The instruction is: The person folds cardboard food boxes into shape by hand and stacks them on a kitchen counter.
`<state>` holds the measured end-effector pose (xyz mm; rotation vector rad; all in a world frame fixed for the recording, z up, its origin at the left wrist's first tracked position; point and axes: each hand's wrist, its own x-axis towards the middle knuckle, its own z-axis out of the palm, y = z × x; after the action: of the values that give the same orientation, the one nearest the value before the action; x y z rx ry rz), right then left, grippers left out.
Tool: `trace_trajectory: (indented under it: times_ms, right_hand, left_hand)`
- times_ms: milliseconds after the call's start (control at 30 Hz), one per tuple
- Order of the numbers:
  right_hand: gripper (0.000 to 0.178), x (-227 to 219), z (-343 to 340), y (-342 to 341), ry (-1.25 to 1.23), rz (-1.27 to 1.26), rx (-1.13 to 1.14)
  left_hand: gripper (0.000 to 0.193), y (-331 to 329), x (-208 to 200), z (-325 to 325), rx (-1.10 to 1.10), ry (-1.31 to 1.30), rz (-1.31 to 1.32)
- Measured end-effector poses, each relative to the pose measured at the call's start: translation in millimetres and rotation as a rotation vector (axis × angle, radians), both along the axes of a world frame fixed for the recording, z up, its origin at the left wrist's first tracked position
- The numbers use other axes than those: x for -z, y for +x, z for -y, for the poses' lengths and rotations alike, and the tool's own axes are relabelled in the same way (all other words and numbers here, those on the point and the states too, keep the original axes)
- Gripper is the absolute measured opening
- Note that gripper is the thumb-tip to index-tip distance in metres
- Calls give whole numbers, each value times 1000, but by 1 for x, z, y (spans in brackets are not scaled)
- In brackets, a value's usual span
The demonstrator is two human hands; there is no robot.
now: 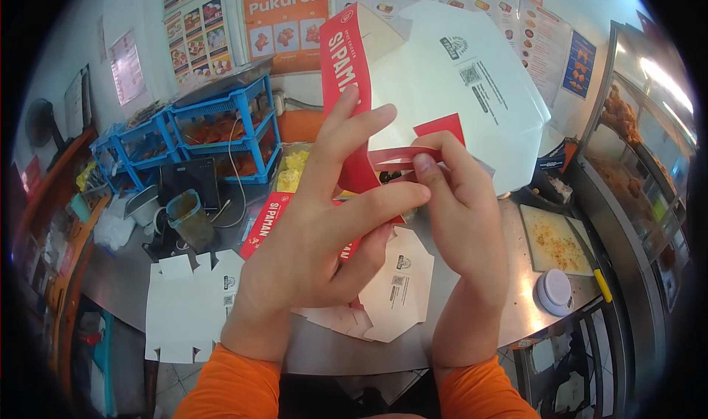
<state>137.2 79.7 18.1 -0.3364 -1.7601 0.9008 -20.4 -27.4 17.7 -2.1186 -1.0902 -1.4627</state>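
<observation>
A partly folded cardboard food box (442,72), white inside with red printed sides, is raised in front of me above the counter. My left hand (295,235) has its fingers spread around the red side panel, steadying the box. My right hand (464,220) pinches a narrow red flap of it between thumb and fingers. Below my hands lie flat, unfolded box blanks (402,286), and another white blank (184,308) rests to their left. A red printed carton piece (267,224) shows behind my left hand, partly hidden by it.
Blue stacked racks (221,124) stand at the back left, near a tablet (190,185) and a plastic jug (189,220). On the right are a cutting board (557,235), a yellow-handled knife (603,285), a round lidded container (554,292) and a glass display case (627,154) with fried food.
</observation>
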Motion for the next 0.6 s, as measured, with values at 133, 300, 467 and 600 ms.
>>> trace_trajectory:
  times_ms: [133,300,467,600]
  right_hand:
    - [14,-4,5,0,-5,77,-45]
    - [16,3,0,-3,-26,50,-71]
    - [15,4,0,0,-42,40,-62]
    - [12,7,2,-8,65,18,-32]
  left_hand:
    - [37,-7,1,-5,-86,86,-49]
    - [35,-2,-2,-8,-171,113,-29]
    - [32,-7,1,-18,-198,187,-72]
    - [27,-16,7,-21,-225,321,-53]
